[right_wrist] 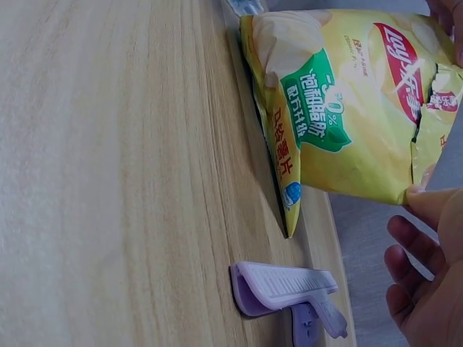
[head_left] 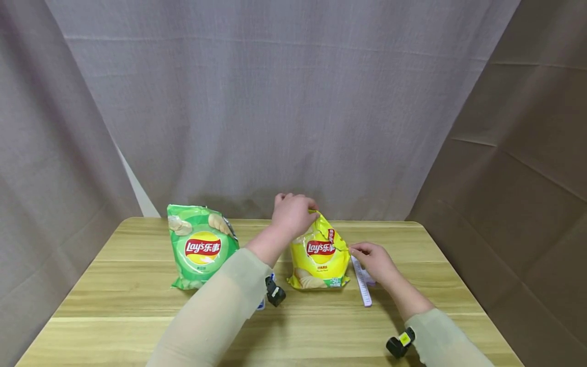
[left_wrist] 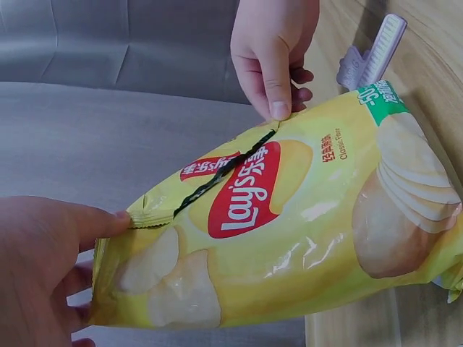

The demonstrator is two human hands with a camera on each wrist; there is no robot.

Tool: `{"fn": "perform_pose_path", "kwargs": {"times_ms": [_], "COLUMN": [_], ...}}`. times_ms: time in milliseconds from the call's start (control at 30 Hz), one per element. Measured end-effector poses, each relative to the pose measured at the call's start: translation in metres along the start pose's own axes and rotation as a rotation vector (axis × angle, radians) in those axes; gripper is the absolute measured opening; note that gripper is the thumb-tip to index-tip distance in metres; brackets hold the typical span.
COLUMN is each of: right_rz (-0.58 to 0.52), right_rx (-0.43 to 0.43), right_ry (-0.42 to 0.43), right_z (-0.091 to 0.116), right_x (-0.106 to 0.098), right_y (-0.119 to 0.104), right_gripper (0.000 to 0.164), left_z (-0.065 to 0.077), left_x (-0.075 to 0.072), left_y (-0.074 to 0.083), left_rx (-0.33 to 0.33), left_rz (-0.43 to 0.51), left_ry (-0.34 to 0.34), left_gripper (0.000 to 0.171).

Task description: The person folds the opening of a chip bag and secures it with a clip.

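In the head view, two bags of chips are seen on one wooden tabletop (head_left: 119, 306): a green bag (head_left: 202, 255), printed "Lay's 乐事", and a yellow bag (head_left: 321, 262), stood upright to its right and printed with the same brand. Two hands are placed on the yellow bag: its top is gripped by the left hand (head_left: 293, 211), its right edge pinched by the right hand (head_left: 373, 262). One lavender clip (head_left: 361, 282) is laid just beside it. A blue-and-white item (head_left: 261, 305) is mostly hidden by the left sleeve (head_left: 215, 311).

In the left wrist view, the bag's top corner is held between the left thumb and fingers, which are parted only by the film. The front is crossed by a jagged, dark-edged line; one logo is shown on each side of it. "Classic Flavor" and "-50" can be read.

In the right wrist view, the bag's edge is nipped by the right thumb; the other fingers are loosely bent. On a green patch, "饱和脂肪" and "配方升级" are printed.
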State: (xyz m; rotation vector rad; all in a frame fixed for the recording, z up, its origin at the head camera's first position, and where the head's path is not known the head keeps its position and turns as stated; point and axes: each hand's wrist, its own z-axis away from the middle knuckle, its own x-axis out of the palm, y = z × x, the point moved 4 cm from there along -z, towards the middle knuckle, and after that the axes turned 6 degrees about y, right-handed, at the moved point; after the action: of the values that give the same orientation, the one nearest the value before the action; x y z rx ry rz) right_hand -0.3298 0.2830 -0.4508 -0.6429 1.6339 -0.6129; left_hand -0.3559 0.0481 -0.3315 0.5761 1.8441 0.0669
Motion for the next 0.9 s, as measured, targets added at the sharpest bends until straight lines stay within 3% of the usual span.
{"fn": "perform_pose_path", "kwargs": {"times_ms": [900], "right_rz": [0.026], "right_rx": [-0.016], "right_ry": [-0.041], "right_z": [0.0007], "right_x": [-0.0019], "right_y": [0.0027], "right_gripper": [0.034], "left_z": [0.0034], "left_x": [-0.0013], "left_y": [0.0029], "left_rx": [0.057], "left_rz": [0.001], "left_ry": [0.017], "left_gripper": [0.014]}}
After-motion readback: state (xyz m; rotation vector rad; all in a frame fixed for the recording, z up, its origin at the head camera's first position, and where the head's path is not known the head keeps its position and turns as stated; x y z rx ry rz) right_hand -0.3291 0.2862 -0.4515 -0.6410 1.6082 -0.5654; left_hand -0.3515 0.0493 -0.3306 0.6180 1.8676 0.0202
